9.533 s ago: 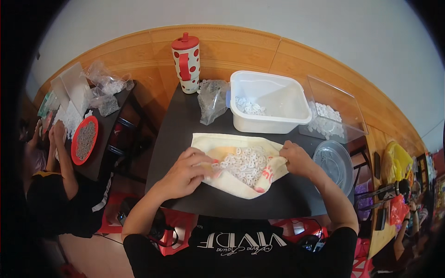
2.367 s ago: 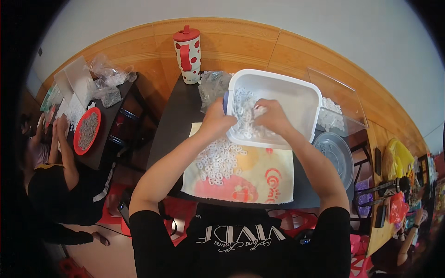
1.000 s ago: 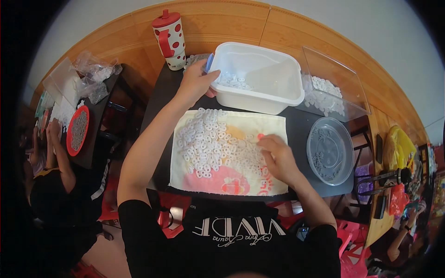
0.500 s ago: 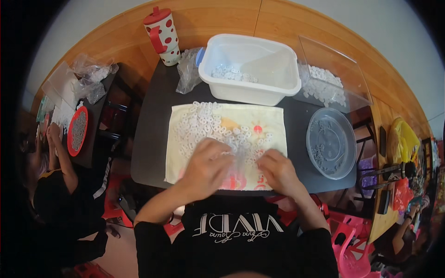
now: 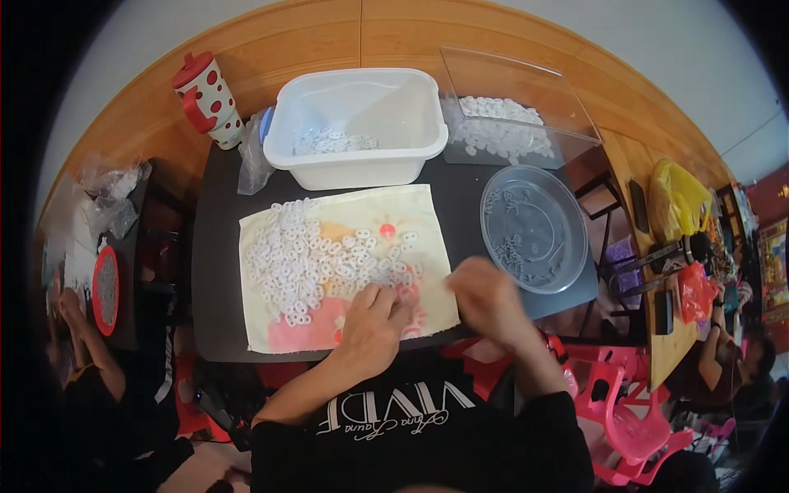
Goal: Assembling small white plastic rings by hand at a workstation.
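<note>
My left hand (image 5: pixel 371 327) rests at the near edge of a pale yellow cloth (image 5: pixel 440 271), its fingers curled and pressed together; whatever lies in them is hidden. Many small white plastic pieces with two holes each (image 5: pixel 288 259) are spread over the cloth, in a thick heap at its left and thinner toward the middle, just beyond that hand. Past the cloth's right edge, my right hand (image 5: pixel 485 297) is smeared by motion with its fingers bent. It is close to a round clear plastic tub (image 5: pixel 581 246) holding small dark grey parts (image 5: pixel 511 251).
Behind the cloth stands a white basin (image 5: pixel 357 174) with more white pieces inside. A clear bin (image 5: pixel 518 135) of white pieces, a spotted tumbler (image 5: pixel 215 105) and a plastic bag (image 5: pixel 255 160) line the dark table's back. At left another person works beside a red tray (image 5: pixel 107 287).
My right hand has moved right, off the cloth toward the round tub. My left hand stays over the cloth's near part. The whole view has swung to the right.
</note>
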{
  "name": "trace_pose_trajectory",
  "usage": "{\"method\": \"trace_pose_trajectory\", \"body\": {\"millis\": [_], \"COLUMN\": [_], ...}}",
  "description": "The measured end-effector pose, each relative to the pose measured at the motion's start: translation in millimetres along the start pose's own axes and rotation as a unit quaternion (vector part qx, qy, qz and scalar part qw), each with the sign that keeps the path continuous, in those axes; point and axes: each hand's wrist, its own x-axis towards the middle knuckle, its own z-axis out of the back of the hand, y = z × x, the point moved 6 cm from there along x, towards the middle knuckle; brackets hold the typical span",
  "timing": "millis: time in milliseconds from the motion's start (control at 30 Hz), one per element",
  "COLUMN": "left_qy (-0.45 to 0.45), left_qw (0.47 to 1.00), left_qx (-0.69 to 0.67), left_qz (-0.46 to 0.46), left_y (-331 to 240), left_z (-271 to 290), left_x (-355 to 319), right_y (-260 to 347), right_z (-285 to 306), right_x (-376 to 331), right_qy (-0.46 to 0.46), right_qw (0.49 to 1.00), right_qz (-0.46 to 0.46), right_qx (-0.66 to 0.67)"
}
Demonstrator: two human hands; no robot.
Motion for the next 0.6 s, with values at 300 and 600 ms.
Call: {"method": "trace_pose_trajectory", "body": {"millis": [300,600], "left_qy": [-0.023,-0.096], "left_qw": [0.995,0.947], "left_qx": [-0.090,-0.267], "left_qz": [0.022,0.150], "left_y": [10,40], "left_z": [9,28], "left_x": [-2,-10], "right_y": [-125,-115], "right_z": [100,75], "right_x": [-33,-26], "right_qy": [0.033,0.038], "right_qw": [0.965,0.974], "right_qz": [-0.203,-0.171], "right_qx": [-0.160,-0.146]}}
